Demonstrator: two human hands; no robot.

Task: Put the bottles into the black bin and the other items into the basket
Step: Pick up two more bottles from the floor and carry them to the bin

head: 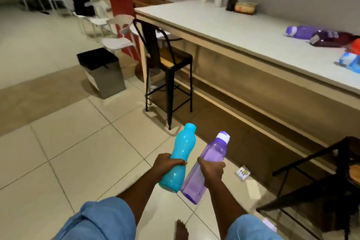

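My left hand (pixel 164 165) grips a turquoise bottle (pixel 180 148) around its waist, cap pointing up and away. My right hand (pixel 212 170) holds a purple bottle (pixel 209 157) with a white and purple cap, side by side with the turquoise one. Both hang over the tiled floor. The black bin (pixel 101 72), lined with a black bag, stands on the floor ahead to the left. On the white counter (pixel 224 31) at the right lie another purple bottle (pixel 301 32), a dark maroon packet (pixel 329 40), and orange and blue items (pixel 350 57) at the frame edge. No basket is in view.
A black metal stool (pixel 165 64) with a wooden seat stands between me and the bin. Another dark stool (pixel 321 181) is close at my right. A small printed card (pixel 242 172) lies on the floor. White chairs (pixel 115 43) stand behind the bin. Cups and a box (pixel 244 8) sit at the counter's far end.
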